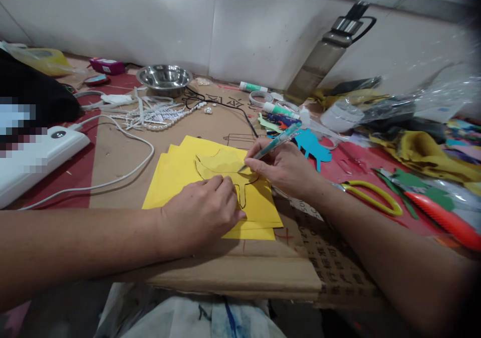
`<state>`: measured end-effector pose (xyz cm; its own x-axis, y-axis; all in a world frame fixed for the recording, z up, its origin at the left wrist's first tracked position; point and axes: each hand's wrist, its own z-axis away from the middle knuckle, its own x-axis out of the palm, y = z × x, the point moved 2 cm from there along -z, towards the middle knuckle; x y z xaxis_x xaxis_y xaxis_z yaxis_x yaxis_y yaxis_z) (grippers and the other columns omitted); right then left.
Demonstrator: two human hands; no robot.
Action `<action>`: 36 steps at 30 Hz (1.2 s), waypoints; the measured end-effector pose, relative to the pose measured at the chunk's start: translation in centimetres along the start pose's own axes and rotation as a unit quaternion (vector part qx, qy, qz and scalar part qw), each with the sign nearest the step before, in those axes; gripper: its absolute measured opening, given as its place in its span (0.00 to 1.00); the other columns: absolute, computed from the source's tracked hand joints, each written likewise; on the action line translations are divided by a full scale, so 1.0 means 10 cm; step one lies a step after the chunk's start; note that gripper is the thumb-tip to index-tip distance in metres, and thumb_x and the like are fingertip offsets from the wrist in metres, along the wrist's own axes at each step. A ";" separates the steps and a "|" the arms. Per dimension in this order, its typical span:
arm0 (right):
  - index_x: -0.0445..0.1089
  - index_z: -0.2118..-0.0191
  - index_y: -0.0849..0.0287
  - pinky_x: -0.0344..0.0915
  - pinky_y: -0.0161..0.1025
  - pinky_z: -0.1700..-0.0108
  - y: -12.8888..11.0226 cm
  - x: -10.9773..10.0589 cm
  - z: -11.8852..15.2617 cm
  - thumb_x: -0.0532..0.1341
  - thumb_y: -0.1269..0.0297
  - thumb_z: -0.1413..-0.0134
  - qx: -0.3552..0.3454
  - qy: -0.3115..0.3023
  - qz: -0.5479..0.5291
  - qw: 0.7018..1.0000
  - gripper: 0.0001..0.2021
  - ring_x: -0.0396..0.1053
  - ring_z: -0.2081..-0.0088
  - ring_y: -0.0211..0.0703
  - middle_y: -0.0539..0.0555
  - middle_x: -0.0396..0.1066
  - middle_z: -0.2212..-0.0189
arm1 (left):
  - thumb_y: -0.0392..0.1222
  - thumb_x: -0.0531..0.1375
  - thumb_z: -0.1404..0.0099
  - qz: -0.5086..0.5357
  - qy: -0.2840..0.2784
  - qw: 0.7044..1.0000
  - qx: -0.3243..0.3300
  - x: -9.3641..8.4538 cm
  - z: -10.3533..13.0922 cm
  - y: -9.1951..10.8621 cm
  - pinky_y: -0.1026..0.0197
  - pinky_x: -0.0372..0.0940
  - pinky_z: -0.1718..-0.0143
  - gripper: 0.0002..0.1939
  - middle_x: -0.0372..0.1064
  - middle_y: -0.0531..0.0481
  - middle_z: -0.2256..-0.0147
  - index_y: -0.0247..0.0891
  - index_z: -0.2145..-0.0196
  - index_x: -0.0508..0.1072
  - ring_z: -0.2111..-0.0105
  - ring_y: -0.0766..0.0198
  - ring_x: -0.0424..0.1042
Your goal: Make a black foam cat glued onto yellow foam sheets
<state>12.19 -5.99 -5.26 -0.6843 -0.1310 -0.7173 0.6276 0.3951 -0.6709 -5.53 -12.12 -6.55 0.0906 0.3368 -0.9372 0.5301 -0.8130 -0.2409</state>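
A small stack of yellow sheets (pixel 176 160) lies on the cardboard, its layers slightly out of line. On the top sheet is a dark-outlined shape with a curved upper part and a narrow stem; a paler yellow cut piece (pixel 221 160) seems to lie within its upper part. My left hand (pixel 205 207) presses down on the sheets with its fingers bent and held together, hiding part of the outline. Pinched in my right hand (pixel 276 167) is a light-blue pen (pixel 278 141), its tip touching the drawing near the piece's lower right edge.
Right of my forearm lie yellow-handled scissors (pixel 376 197) and a red-handled cutter (pixel 439 217). Behind are a steel bowl (pixel 164 78), glue sticks (pixel 280 110), clear tape rolls and a leaning bottle (pixel 326 52). A white power bank (pixel 45 162) with its cable lies left.
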 end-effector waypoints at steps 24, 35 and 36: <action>0.68 0.70 0.59 0.56 0.38 0.69 0.08 -0.08 0.04 0.60 0.59 0.47 0.010 0.011 -0.010 1.000 0.09 0.62 0.73 0.39 0.49 0.66 0.78 | 0.45 0.52 0.28 0.004 -0.032 0.999 -0.003 0.00 -0.01 0.00 0.57 0.70 0.67 0.17 0.73 0.39 0.65 0.29 0.62 0.76 0.65 0.55 0.74; 0.68 0.71 0.59 0.56 0.38 0.69 0.12 -0.11 0.03 0.60 0.60 0.47 0.016 0.018 -0.018 1.000 0.08 0.62 0.73 0.38 0.49 0.66 0.78 | 0.45 0.52 0.27 -0.004 -0.018 1.000 0.002 0.01 0.00 0.00 0.57 0.71 0.66 0.18 0.74 0.39 0.65 0.29 0.62 0.76 0.65 0.55 0.74; 0.67 0.71 0.59 0.56 0.38 0.70 0.12 -0.11 0.03 0.60 0.60 0.47 0.017 0.019 -0.017 1.000 0.08 0.62 0.73 0.38 0.49 0.66 0.78 | 0.45 0.51 0.27 -0.005 -0.018 1.000 0.001 0.01 0.00 0.00 0.57 0.71 0.66 0.18 0.74 0.39 0.65 0.29 0.62 0.76 0.65 0.55 0.74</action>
<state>13.84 -5.66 -5.31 -0.7187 -0.1097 -0.6867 0.6155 0.3591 -0.7016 -5.50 -12.08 -6.60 0.0546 0.3269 -0.9435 0.5292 -0.8107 -0.2503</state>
